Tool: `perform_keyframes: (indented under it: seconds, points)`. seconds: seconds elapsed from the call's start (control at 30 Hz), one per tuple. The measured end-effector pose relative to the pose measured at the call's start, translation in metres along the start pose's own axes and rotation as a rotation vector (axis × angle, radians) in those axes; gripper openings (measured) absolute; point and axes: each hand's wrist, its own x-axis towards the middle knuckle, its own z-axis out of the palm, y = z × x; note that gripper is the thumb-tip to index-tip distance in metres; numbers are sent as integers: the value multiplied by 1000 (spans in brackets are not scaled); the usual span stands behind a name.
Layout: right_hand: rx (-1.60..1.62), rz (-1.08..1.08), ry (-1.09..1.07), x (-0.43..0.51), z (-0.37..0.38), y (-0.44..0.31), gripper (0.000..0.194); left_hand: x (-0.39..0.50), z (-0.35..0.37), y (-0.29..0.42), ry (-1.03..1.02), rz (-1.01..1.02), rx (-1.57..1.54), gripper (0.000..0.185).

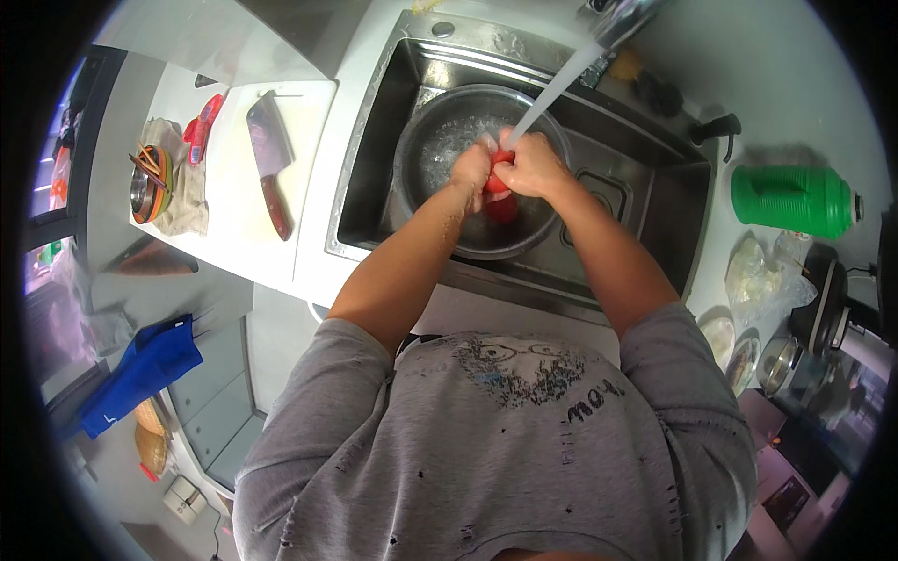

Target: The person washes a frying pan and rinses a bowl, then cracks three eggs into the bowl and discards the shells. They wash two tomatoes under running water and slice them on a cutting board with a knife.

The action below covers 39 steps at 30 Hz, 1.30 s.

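Water runs from the faucet (624,24) over both hands into a round metal basin (421,203) in the stainless steel sink (652,210). My left hand (473,172) and my right hand (534,165) are close together above the basin, gripping a wet red item (499,181) between them; its kind cannot be told. Another red shape (502,209) shows just below the hands, in or over the basin; whether it is part of the same item is unclear. The fingers partly hide the red item.
Left of the sink, a cleaver (270,158) lies on a white cutting board (309,182), with a red packet (203,130) and stacked bowls (149,186) beyond. On the right are a green ridged jug (789,201), a clear plastic bag (761,277) and a black soap dispenser (715,130).
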Motion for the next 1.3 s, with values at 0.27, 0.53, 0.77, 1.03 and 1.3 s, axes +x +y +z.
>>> perform_keyframes:
  seconds: [0.27, 0.53, 0.77, 1.03, 1.3]
  points:
    - [334, 75, 129, -6, 15, 24, 20, -7, 2, 6, -8, -12, -40, 35]
    - [907, 413, 248, -18, -3, 25, 20, -10, -4, 15, -259, -14, -338, 37]
    - [395, 3, 163, -18, -7, 15, 28, -14, -11, 13, -460, -244, -473, 38]
    - [-395, 397, -200, -39, 1, 55, 25, -38, -36, -18, 320, 570, 1475, 59]
    - [397, -172, -172, -28, 43, -111, 18, -59, -70, -73, 181, 531, 985, 65]
